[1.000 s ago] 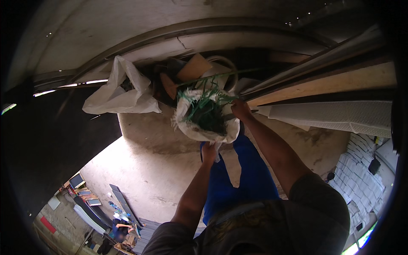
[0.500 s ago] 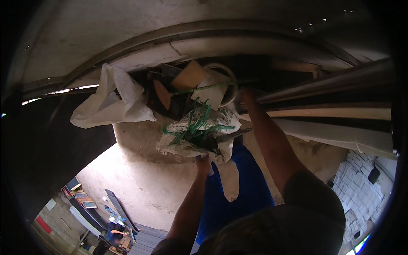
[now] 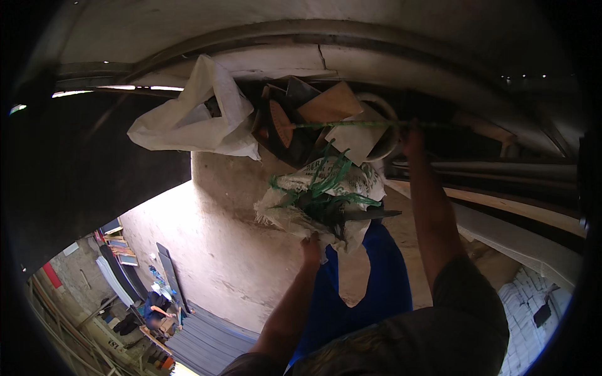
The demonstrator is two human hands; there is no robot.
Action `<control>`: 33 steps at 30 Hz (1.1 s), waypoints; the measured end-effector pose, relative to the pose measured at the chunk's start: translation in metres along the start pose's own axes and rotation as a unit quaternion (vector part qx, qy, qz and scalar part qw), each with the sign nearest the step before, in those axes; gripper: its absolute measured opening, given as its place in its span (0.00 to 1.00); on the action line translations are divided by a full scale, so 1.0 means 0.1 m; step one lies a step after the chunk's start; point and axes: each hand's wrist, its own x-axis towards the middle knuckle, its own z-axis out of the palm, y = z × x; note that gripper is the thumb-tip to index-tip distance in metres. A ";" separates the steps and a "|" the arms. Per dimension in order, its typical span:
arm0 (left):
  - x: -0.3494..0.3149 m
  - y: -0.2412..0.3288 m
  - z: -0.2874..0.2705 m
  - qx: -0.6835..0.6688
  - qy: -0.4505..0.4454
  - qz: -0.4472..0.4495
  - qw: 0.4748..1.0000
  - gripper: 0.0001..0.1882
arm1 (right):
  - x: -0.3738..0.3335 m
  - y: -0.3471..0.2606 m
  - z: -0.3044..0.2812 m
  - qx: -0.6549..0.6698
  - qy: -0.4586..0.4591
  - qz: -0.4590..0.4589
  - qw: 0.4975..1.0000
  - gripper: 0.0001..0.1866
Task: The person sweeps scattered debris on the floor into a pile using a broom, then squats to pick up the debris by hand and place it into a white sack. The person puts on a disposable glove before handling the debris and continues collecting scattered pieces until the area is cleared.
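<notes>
A white woven sack with a frayed mouth stands before my legs, holding green strips and dark flat pieces. My left hand is closed on its near edge. Farther off, my right hand seems wrapped round a long green stick; its fingers are dim. At the stick's left end is an orange-brown oval head dotted with holes. Behind the sack sit a brown board, a pale square sheet and a round pale rim.
A white bag stands left of the pile. Long boards lie along the right, near stacked white bundles. A dark panel covers the left. Another person works at the lower left, next to grey ribbed sheeting.
My right hand has moved up and away from me, to the green stick. The whole view has shifted, with the pile now farther right. My left hand keeps hold of the sack.
</notes>
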 end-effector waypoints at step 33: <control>0.26 0.12 -0.21 0.153 -0.070 0.067 0.983 0.24 | -1.97 -1.60 4.06 -0.498 -0.160 -0.265 0.810 0.24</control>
